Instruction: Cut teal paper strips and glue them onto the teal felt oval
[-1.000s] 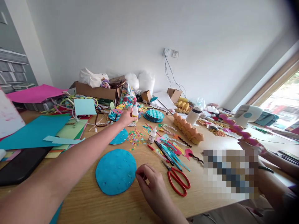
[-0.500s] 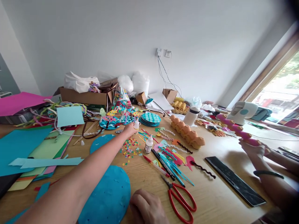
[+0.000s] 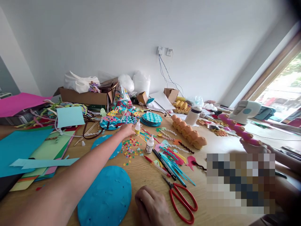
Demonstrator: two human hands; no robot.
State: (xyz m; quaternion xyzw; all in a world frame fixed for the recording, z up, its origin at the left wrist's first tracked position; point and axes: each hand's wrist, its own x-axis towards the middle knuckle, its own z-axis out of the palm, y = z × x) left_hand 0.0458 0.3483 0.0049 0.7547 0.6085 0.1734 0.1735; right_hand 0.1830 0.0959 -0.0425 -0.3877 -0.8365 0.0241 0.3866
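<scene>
My left hand (image 3: 127, 130) reaches far over the table. Beside its fingers a small glue bottle with a yellow label (image 3: 137, 129) stands upright, and decorated blue discs with paper fish (image 3: 113, 121) lie just beyond. Its fingertips are mostly hidden behind the hand. Down at the near edge, my right hand (image 3: 154, 207) rests on the tabletop with curled fingers, and nothing shows in it. It lies between a large blue painted disc (image 3: 105, 194) and red-handled scissors (image 3: 182, 201). A second white bottle (image 3: 149, 145) stands near scattered confetti (image 3: 131, 147).
At the right, another person's hands (image 3: 255, 147) hold a pink egg-carton strip (image 3: 238, 130). An orange egg-carton strip (image 3: 188, 131), pens (image 3: 163, 163) and stacked turquoise discs (image 3: 152, 118) lie mid-table. Coloured paper (image 3: 21, 147) covers the left. A pixelated patch hides part of the right.
My left hand has let go of the yellow-labelled glue bottle, which now stands on the table, and has shifted slightly left. My right hand has moved a little to the right.
</scene>
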